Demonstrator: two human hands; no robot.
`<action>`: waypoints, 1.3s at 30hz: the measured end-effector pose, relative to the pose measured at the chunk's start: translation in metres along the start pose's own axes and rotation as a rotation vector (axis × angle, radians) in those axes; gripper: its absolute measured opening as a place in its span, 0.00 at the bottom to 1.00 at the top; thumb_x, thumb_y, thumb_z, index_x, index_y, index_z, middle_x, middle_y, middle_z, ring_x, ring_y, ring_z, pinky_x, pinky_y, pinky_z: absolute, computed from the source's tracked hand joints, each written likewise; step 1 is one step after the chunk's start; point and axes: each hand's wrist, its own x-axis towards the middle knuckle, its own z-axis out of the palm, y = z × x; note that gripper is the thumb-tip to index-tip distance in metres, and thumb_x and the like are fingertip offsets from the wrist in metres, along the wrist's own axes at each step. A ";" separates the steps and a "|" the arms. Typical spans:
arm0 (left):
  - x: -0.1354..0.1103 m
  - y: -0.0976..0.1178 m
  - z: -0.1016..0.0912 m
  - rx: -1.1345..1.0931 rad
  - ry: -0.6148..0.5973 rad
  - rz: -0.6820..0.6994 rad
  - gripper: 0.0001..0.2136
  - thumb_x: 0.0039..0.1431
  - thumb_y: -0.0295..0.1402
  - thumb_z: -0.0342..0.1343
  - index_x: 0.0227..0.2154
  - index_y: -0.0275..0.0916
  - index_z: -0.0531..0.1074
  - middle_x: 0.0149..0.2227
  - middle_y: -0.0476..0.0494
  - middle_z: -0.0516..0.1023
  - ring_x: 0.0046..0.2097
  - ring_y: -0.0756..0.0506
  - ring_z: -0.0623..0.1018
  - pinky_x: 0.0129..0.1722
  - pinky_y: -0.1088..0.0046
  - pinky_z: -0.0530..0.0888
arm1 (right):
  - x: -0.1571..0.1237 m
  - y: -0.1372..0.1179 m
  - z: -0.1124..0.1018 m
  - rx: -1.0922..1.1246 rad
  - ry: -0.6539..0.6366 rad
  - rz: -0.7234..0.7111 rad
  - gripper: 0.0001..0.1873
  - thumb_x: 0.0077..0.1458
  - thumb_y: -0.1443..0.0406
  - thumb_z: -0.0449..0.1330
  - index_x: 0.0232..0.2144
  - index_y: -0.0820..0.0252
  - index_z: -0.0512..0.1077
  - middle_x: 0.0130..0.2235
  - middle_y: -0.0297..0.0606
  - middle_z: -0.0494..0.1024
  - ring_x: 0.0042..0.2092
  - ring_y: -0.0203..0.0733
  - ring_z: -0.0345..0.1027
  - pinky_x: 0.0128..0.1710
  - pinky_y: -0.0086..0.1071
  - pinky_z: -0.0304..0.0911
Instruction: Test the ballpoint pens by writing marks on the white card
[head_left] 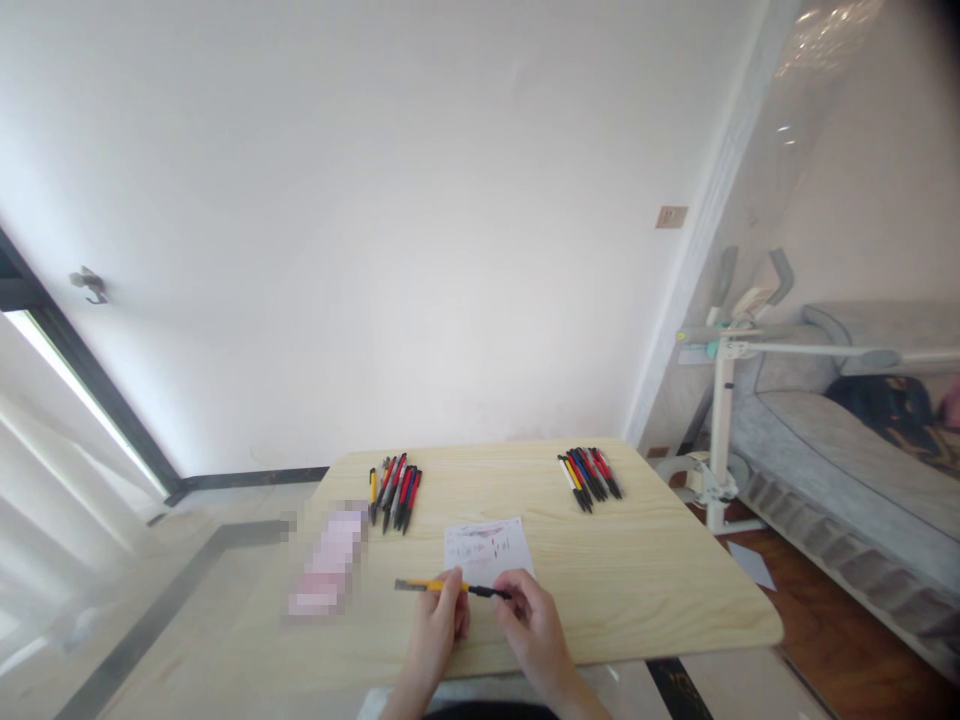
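A yellow ballpoint pen (429, 585) with a black front part lies level above the table's near edge. My left hand (439, 622) is closed around its yellow barrel, the grey end sticking out to the left. At the black end, my right hand (532, 617) pinches the pen with fingertips; the exact contact is partly hidden. Just beyond both hands lies a white sheet of paper (487, 545) with dark and reddish pen marks, its lower part covered by the hands.
On the wooden table (637, 590), one group of pens (396, 495) lies at the back left and another row of pens (590, 478) at the back right. A blurred pink item (326, 565) is at the left edge. An exercise bike (721, 400) stands right of the table.
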 end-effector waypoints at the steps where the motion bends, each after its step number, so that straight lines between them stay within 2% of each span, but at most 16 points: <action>1: 0.000 -0.001 0.000 -0.011 -0.002 -0.003 0.20 0.50 0.48 0.48 0.13 0.39 0.60 0.08 0.57 0.54 0.12 0.54 0.58 0.13 0.79 0.55 | 0.000 0.000 0.000 0.007 0.003 0.000 0.08 0.50 0.61 0.55 0.31 0.61 0.68 0.26 0.34 0.69 0.24 0.34 0.59 0.22 0.25 0.57; 8: -0.001 0.002 0.002 -0.073 -0.003 0.007 0.19 0.49 0.48 0.48 0.18 0.36 0.67 0.08 0.58 0.54 0.12 0.55 0.57 0.13 0.79 0.55 | 0.000 0.000 -0.002 0.052 0.005 0.044 0.11 0.51 0.59 0.55 0.33 0.62 0.69 0.28 0.37 0.71 0.23 0.33 0.60 0.19 0.25 0.57; 13: -0.002 0.008 0.002 -0.076 -0.023 0.007 0.19 0.49 0.48 0.49 0.23 0.34 0.69 0.08 0.58 0.55 0.12 0.54 0.58 0.13 0.79 0.55 | 0.001 0.000 -0.002 0.058 0.006 0.060 0.10 0.51 0.61 0.55 0.33 0.62 0.69 0.27 0.35 0.70 0.23 0.33 0.60 0.20 0.25 0.57; 30: 0.000 0.004 0.000 -0.107 -0.010 0.002 0.19 0.51 0.49 0.48 0.21 0.35 0.68 0.08 0.59 0.54 0.12 0.55 0.58 0.13 0.80 0.54 | 0.001 0.003 -0.002 0.074 0.000 0.072 0.08 0.52 0.63 0.54 0.33 0.61 0.68 0.26 0.34 0.69 0.23 0.32 0.58 0.20 0.25 0.56; 39: 0.002 0.006 -0.001 -0.161 -0.026 0.002 0.19 0.52 0.47 0.47 0.21 0.35 0.68 0.08 0.59 0.54 0.12 0.55 0.58 0.13 0.80 0.54 | 0.001 0.000 -0.002 0.135 0.010 0.097 0.09 0.50 0.62 0.56 0.32 0.62 0.69 0.25 0.33 0.69 0.22 0.32 0.58 0.19 0.24 0.57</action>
